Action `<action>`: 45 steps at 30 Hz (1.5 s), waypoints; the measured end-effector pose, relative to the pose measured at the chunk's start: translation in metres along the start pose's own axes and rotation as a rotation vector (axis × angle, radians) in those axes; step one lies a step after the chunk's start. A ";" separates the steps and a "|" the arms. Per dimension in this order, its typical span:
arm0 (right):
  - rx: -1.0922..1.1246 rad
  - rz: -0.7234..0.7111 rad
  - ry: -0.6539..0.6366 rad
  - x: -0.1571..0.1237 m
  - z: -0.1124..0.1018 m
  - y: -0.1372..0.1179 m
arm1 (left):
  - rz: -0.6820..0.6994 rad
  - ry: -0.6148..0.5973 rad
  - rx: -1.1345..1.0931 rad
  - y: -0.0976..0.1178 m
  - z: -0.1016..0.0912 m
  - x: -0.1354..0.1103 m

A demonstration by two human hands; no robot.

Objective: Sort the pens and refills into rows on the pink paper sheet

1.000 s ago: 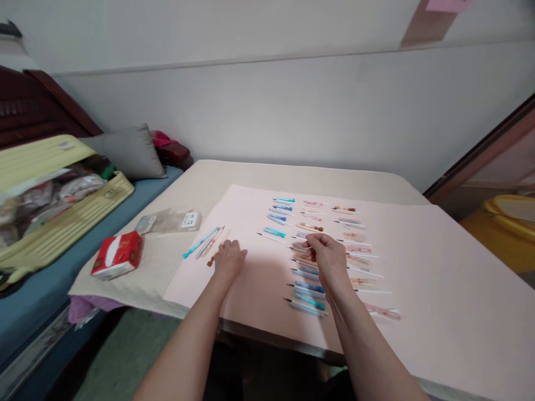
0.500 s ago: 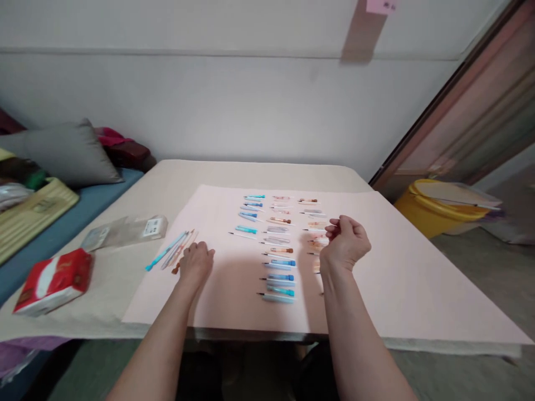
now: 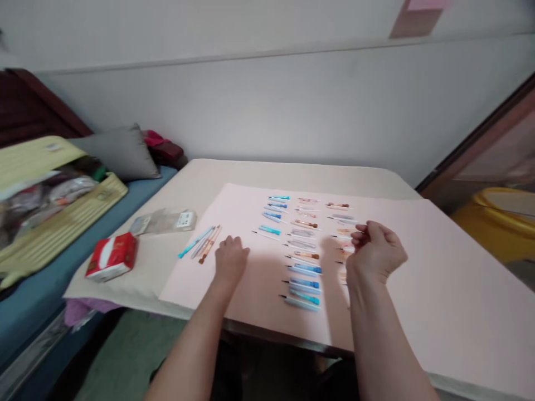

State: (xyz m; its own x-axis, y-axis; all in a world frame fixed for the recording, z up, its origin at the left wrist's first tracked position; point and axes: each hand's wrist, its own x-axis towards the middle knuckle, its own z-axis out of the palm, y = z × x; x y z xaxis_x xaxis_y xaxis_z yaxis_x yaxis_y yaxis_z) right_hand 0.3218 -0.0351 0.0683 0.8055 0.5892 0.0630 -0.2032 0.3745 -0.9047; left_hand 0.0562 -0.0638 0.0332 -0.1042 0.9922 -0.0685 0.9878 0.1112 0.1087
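My right hand is raised over the right-hand column of pens, its fingers pinched together. Whatever may be between those fingertips is hidden from view. Palm down, my left hand rests on the pink sheet with its fingers bent and a little apart. Just left of it lies a small bunch of loose pens, turquoise, pale and brown. A middle column of blue, brown and pale pens, with slim dark-tipped white pieces, lies between my hands. Farther back left is a short column of blue pens.
A red tissue pack and a clear plastic packet lie on the cream tablecloth to the left. Beyond are a yellow bag and a grey cushion. A yellow bucket stands at the right.
The view has turned left, shifting everything rightward. My left hand has drawn slightly away from the loose bunch of pens. My right hand remains pinched over the right-hand column.
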 end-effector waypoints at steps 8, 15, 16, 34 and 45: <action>-0.015 -0.014 -0.040 -0.011 0.003 0.002 | 0.186 -0.017 -0.122 0.052 0.011 -0.027; -0.014 0.002 -0.058 -0.006 -0.003 0.007 | 0.216 -0.056 -0.128 0.050 0.010 -0.028; -0.015 0.006 -0.057 -0.006 -0.003 0.007 | 0.212 -0.052 -0.127 0.049 0.010 -0.027; -0.008 0.036 -0.078 -0.003 -0.006 0.009 | 0.250 -0.054 -0.082 0.043 0.012 -0.028; -0.015 0.022 -0.069 0.000 -0.009 0.007 | -0.389 -0.056 0.019 -0.082 -0.031 0.005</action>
State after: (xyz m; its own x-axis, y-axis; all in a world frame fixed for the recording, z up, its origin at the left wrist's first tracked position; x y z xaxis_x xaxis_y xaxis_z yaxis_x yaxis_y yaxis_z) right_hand 0.3251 -0.0391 0.0586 0.7606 0.6453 0.0717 -0.2112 0.3504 -0.9125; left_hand -0.0287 -0.0664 0.0546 -0.4650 0.8717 -0.1546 0.8780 0.4764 0.0457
